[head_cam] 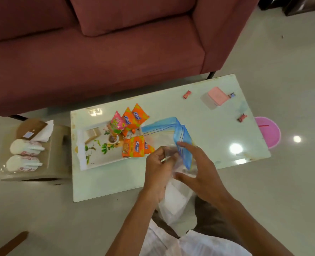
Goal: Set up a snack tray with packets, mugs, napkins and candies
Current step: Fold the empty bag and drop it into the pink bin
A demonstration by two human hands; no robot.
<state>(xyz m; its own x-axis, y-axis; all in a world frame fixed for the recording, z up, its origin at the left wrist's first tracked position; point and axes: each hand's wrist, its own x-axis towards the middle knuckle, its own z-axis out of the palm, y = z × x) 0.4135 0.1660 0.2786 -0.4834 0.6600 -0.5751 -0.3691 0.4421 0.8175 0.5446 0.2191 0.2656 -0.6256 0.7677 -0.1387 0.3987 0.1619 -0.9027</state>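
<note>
A printed tray lies on the left half of the glass coffee table. Orange and pink snack packets stand at its far right corner, and another orange packet lies at its right edge. In front of the table I hold a clear zip bag with a blue strip. My left hand pinches its clear plastic. My right hand grips the bag near the blue strip, fingers spread. Three wrapped candies lie scattered on the table's right half.
A pink box on a clear container sits at the table's far right. Two white mugs lie on a low stool at the left, with napkins and a brown card behind them. A maroon sofa runs behind the table. A pink round lid lies on the floor.
</note>
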